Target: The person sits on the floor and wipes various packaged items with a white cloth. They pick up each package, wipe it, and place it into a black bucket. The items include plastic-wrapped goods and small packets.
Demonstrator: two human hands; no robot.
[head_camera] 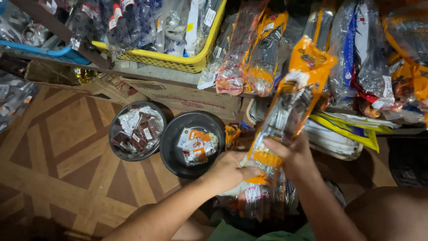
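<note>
Two hands' fingers point(253, 171) wrapped around orange-labelled clear packet point(285, 117), upright

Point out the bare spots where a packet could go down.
Bare: the patterned floor left of the two black bowls. Crowded: both bowls hold packets, the shelf with the yellow basket is packed, and the left hand and right hand hold an orange-and-clear packet over more bags.
</note>
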